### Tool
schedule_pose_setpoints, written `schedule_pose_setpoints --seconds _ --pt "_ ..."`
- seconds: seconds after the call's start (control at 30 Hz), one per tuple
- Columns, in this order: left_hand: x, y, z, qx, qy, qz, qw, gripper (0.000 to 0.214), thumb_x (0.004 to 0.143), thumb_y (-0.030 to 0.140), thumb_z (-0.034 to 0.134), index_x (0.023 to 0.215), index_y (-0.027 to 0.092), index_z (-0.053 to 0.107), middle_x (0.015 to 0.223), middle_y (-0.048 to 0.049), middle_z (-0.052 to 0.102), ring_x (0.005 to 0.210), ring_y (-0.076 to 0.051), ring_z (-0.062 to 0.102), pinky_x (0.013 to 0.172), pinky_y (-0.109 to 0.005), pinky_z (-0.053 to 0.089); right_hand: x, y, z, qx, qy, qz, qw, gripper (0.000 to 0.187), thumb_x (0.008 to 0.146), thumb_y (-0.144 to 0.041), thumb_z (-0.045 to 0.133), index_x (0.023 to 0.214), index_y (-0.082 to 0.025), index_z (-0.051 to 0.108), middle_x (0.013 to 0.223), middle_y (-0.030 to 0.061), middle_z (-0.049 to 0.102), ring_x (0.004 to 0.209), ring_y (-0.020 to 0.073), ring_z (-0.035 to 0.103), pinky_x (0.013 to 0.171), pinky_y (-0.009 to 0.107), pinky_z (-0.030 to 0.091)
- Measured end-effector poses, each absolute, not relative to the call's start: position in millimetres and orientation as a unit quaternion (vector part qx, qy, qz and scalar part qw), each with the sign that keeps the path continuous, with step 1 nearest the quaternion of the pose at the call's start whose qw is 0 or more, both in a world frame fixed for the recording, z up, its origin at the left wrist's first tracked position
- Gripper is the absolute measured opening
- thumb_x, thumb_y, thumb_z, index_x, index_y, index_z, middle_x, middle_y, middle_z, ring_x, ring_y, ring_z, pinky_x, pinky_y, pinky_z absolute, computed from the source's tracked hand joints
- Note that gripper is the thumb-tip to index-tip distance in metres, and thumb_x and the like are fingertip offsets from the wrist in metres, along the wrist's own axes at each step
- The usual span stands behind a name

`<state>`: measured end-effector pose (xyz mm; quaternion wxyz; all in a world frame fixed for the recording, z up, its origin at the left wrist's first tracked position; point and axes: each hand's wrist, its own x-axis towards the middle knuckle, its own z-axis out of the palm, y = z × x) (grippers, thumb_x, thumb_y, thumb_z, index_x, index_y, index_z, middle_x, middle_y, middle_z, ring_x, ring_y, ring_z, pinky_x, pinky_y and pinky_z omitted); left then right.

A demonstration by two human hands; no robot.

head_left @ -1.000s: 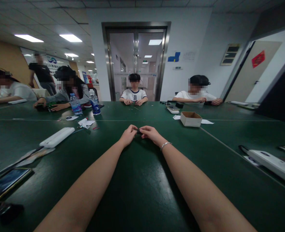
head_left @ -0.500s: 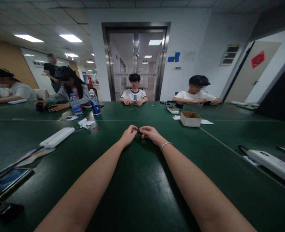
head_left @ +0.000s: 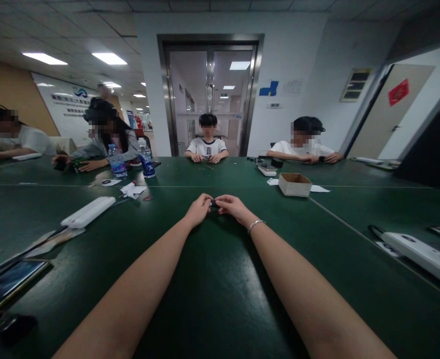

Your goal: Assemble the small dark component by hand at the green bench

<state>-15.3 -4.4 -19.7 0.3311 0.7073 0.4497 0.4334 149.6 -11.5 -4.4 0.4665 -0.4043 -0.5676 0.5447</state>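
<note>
Just above the green table (head_left: 212, 279), at arm's length, a small black object (head_left: 215, 204) sits between my two hands; it is too small to name. My left hand (head_left: 198, 210) is closed, its thumb and fingertips pinching the object's left end, where a tiny pale spot shows. From the other side my right hand (head_left: 235, 206), with a silver bracelet (head_left: 256, 225) on its wrist, grips the object's right end between thumb and fingers. The fingers cover most of the object.
Left lie a white power strip (head_left: 88, 211), a phone (head_left: 14, 286), scraps of paper (head_left: 133, 190) and bottles (head_left: 147, 162). An open box (head_left: 294, 185) and another power strip (head_left: 421, 254) are at right. Several people sit around the table, including one person (head_left: 207, 147) opposite.
My hands stay in place, and a pale spot now shows at the object's left end. The person standing at back left has moved right, behind a seated person.
</note>
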Motion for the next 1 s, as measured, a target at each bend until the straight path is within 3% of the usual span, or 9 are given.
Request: schedule_pose_setpoints --seconds 0.8,1.0 --pt "-16.2 -6.5 -17.9 0.714 0.447 0.432 0.323 0.021 0.083 0.032 0.043 0.094 0.019 0.055 0.069 0.001 0.055 0.061 -0.011 0.05 0.057 -0.022 0.038 150.4 -11.6 -4.4 -0.402 -0.566 0.55 0.464 0.01 0.079 -0.01 0.063 0.089 -0.012 0.062 0.065 0.0007 0.063 0.05 0.0062 0.057 0.049 0.015 0.05" --pt "-15.3 -5.3 -18.7 0.712 0.446 0.428 0.333 0.023 0.084 0.033 0.039 0.094 0.019 0.055 0.063 0.0022 0.053 0.056 -0.011 0.048 0.054 -0.022 0.037 150.5 -10.3 -5.7 -0.394 -0.565 0.555 0.467 0.011 0.077 -0.011 0.064 0.088 -0.012 0.062 0.064 -0.0001 0.062 0.049 0.0061 0.058 0.049 0.015 0.05"
